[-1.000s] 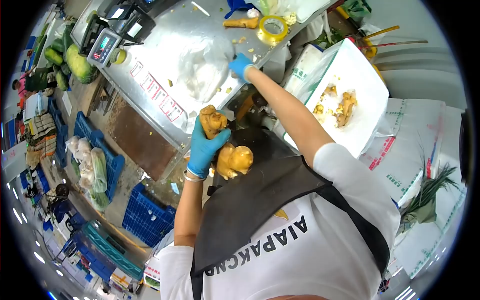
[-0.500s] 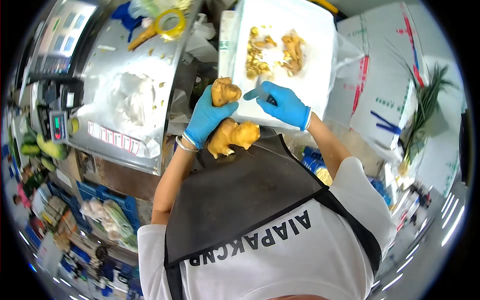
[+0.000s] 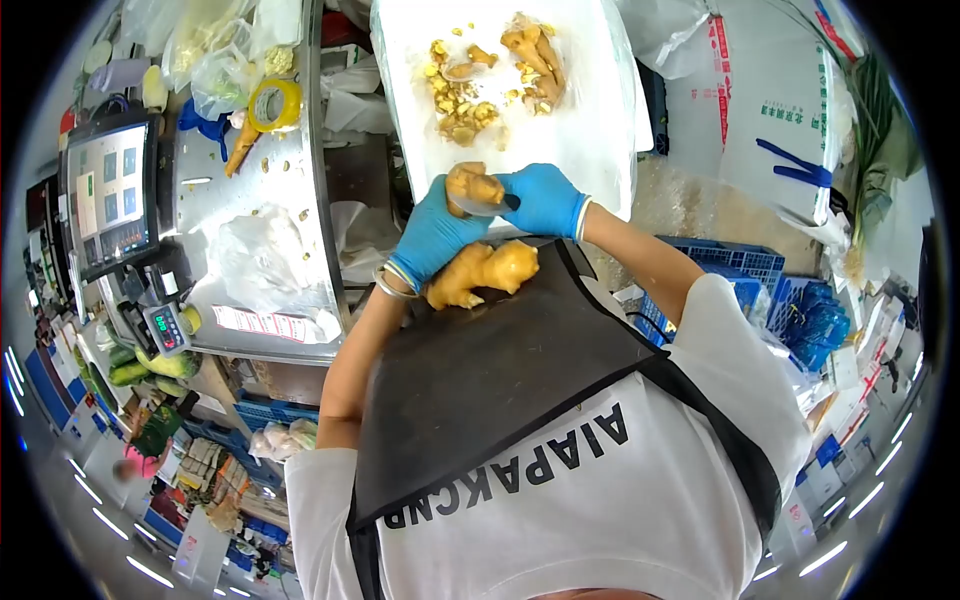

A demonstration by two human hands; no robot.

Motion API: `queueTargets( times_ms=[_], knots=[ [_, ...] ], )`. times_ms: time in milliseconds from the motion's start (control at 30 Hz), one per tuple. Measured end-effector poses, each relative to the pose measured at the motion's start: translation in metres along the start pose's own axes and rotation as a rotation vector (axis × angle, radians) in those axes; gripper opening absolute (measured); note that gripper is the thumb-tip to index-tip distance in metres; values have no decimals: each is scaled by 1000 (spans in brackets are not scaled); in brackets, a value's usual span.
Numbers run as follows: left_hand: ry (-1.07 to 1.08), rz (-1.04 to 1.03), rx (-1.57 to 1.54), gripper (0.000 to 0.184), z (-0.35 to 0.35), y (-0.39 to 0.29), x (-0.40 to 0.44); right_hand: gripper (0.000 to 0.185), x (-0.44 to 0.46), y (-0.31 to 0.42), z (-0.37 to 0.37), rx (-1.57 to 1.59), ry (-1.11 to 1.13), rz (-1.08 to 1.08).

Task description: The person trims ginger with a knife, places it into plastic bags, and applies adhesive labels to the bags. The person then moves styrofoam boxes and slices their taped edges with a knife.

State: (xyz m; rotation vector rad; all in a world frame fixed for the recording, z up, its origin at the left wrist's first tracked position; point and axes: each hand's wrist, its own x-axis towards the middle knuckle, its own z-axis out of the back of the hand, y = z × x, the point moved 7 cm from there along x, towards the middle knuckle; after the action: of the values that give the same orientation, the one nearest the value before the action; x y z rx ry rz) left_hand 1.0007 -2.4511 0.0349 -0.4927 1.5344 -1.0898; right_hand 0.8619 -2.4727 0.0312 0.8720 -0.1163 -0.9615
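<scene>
My left hand [image 3: 440, 235], in a blue glove, is closed around a large ginger root [image 3: 485, 272]. A knob of ginger rises above its fingers, and the lower lobes hang below the palm over the dark apron [image 3: 490, 350]. Also gloved in blue, my right hand [image 3: 545, 200] grips a small knife by its dark handle. The knife's blade [image 3: 480, 207] lies against the upper knob. Beyond both hands is a white foam box [image 3: 590, 150] holding ginger trimmings [image 3: 465, 122] and a couple of larger ginger pieces [image 3: 535, 55].
To the left stands a metal counter [image 3: 300, 180] with a yellow tape roll [image 3: 274, 105], a crumpled plastic bag [image 3: 260, 250] and printed labels [image 3: 265, 325]. A scale display [image 3: 167, 328] and a screen [image 3: 108, 190] are beside it. Blue crates [image 3: 720, 260] sit at right.
My right hand has moved left, bringing the knife from beside the ginger onto its upper knob. The view has shifted, so the box appears farther left and higher.
</scene>
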Motion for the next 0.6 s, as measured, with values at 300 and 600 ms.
queueTargets(
  times_ms=[300,600],
  knots=[
    [179,11,-74,50,-30,-26,-12,22,31,-164,-44,-54,-104,-392],
    [-107,-57,157,49,-6,-34,-11,22,-3,-24,34,175,68,-29]
  ],
)
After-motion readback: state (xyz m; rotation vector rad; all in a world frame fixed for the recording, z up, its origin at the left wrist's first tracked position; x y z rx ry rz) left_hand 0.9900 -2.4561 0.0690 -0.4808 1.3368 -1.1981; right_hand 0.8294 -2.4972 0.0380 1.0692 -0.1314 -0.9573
